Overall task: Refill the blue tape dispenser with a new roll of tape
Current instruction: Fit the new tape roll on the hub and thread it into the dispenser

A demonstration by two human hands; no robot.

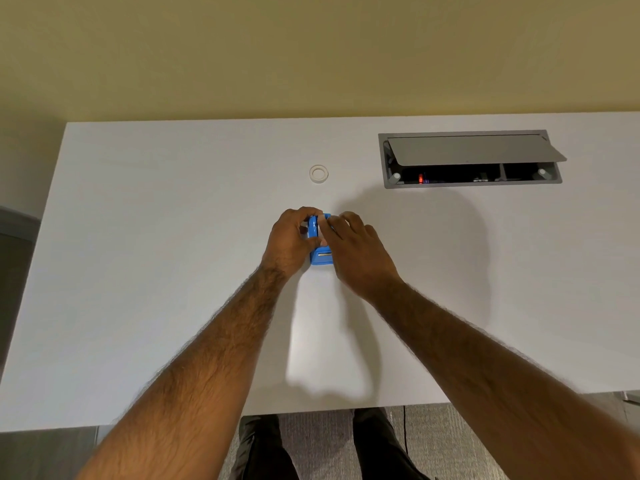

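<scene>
The blue tape dispenser [320, 258] stands on the white desk [173, 271] at its middle, its cutter end toward me. My left hand [292, 242] grips its left side, fingers curled over the top. My right hand [356, 251] is on its right side, fingertips pinching a pale roll of tape [325, 225] at the dispenser's top; most of that roll is hidden by my fingers. A whitish ring [318, 173], a tape roll or bare core, lies flat on the desk behind the dispenser, apart from both hands.
A grey cable box [471, 159] is set into the desk at the back right, its lid propped open over dark sockets. A yellowish wall runs behind the desk. The desk's near edge lies just in front of my legs.
</scene>
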